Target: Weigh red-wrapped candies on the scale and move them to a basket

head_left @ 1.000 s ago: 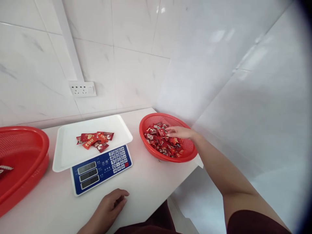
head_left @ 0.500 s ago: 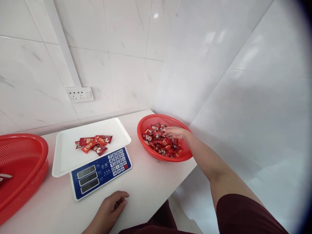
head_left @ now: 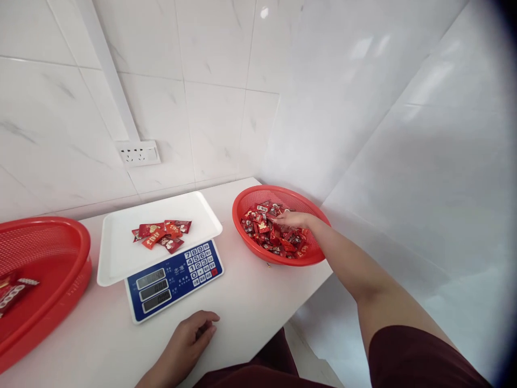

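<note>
My right hand [head_left: 294, 219] reaches into a red mesh basket [head_left: 264, 256] of small red wrapped snack packets [head_left: 278, 234]. Its fingers look stretched out over the pile, touching the packets, with the tips partly hidden among them. My left hand [head_left: 189, 339] lies on the white table in front of the scale, thumb and forefinger apart, holding nothing. Several red packets [head_left: 161, 235] lie in a loose heap on the white tray [head_left: 121, 253] of a digital scale. Below the tray is the scale's blue panel [head_left: 175, 280] with keys and three displays, whose digits are hard to read.
A larger red basket [head_left: 76, 275] stands at the left edge, partly out of view, with a few dark red packets [head_left: 16, 293] inside. Tiled walls close off the back and right. A wall socket [head_left: 139, 153] sits above the scale. The table [head_left: 242, 302] ends at the lower right.
My right hand has dipped lower into the packets in the basket, its fingers less visible than before. My left hand stays on the table. The view has shifted slightly left.
</note>
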{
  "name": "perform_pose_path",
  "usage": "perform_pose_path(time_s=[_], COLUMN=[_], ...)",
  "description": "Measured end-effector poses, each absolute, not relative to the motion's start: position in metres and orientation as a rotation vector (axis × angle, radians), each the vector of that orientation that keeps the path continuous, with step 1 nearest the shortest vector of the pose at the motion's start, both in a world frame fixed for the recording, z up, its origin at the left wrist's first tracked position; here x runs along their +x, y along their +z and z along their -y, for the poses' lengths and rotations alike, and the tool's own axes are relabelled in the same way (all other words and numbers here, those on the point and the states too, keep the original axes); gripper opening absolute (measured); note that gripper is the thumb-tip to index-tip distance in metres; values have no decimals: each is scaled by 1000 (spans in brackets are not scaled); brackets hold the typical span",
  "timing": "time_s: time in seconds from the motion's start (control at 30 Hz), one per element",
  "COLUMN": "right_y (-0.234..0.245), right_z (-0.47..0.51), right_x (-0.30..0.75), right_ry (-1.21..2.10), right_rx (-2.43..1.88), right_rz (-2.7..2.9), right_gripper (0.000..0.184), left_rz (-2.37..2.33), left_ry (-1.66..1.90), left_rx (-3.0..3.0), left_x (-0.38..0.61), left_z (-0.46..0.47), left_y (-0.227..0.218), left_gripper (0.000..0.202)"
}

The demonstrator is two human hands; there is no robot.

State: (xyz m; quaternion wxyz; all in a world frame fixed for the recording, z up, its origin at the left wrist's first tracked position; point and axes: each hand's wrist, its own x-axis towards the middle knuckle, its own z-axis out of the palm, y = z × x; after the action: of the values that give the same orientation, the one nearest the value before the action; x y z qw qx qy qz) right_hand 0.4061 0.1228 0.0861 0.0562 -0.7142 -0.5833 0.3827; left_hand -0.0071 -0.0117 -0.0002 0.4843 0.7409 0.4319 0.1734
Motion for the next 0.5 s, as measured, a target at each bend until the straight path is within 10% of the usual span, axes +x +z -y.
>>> perform_pose_path(time_s=[0.5], right_y=[111], right_z=[-113], right_x=[387], right_ry=[1084], right_rx=[-1814], right_rz=[1589], right_gripper=[11], left_rz=[-1026], left_ry=[400], left_rx=[1824], left_x=[-6], left_z=[12], left_y=[8], left_gripper=[27])
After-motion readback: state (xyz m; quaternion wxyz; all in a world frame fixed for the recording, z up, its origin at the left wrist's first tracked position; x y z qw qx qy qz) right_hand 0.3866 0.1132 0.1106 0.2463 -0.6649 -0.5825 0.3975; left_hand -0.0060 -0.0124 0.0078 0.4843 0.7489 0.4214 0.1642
